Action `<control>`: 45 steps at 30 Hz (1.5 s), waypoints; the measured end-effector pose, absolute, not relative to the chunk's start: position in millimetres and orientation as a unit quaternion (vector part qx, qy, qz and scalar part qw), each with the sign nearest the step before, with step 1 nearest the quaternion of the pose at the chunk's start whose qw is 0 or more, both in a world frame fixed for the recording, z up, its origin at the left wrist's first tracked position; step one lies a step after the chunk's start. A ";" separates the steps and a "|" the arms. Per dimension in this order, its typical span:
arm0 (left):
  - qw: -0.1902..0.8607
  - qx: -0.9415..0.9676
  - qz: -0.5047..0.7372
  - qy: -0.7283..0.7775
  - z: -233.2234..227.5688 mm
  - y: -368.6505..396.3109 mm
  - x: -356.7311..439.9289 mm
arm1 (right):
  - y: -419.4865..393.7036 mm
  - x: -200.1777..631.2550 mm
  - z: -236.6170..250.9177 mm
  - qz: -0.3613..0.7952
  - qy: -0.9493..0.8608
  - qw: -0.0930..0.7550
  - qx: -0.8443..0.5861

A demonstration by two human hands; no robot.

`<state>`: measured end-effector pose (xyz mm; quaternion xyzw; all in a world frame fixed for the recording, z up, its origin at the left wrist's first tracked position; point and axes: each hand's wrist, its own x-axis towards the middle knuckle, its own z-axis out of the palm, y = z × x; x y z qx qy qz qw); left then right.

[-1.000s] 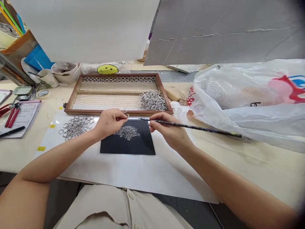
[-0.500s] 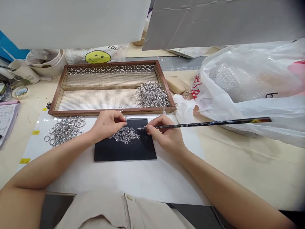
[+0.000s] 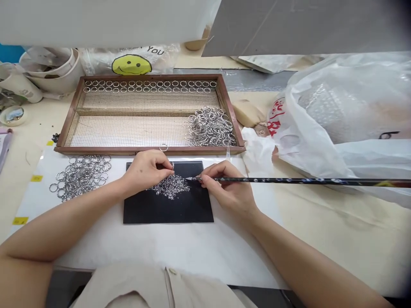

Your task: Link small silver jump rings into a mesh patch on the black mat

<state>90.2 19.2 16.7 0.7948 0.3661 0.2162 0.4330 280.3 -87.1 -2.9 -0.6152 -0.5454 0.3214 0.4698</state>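
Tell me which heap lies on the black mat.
The heap of tiny pieces; the right ring heap lies in the tray, the left one on the white sheet.

Silvery rings (image 3: pixel 210 128), black pen (image 3: pixel 272 181) with pale spots, black mat (image 3: pixel 168 211), reddish-brown tray frame (image 3: pixel 128 150).

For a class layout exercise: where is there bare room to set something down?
Bare: white sheet between black mat and beige shirt; front tray mesh left of ring heap. Crowded: tiny silvery pieces by left hand and right hand; loose rings beside the left forearm.
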 end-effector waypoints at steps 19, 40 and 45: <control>0.397 0.814 0.206 0.371 15.7 18.9 90.9 | -83.4 282.6 3.1 0.395 -0.490 0.476 -0.614; 0.374 0.818 0.193 0.391 13.6 19.5 91.9 | -75.1 290.0 7.5 0.508 -0.389 0.482 -0.598; 0.371 0.821 0.194 0.388 12.8 19.0 92.1 | -69.5 283.6 22.3 0.472 -0.438 0.466 -0.607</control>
